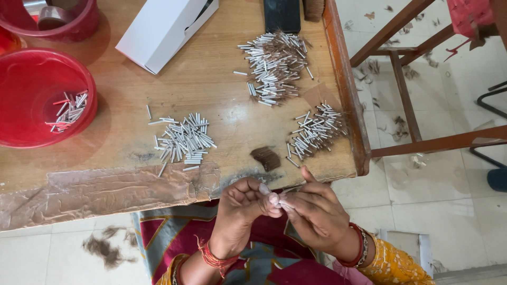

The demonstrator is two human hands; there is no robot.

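Red thread is worn on the left wrist, red bangles on the right, with what looks like a yellow patterned sleeve.

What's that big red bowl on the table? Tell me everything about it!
The red bowl is round, shiny and looks like plastic. It sits upright on the wooden table near its left end, partly cut off by the picture's edge. Inside, on the right, lies a small heap of thin silver tubes, tinted pink by the bowl. Another red tub stands just behind it. No hand touches it.
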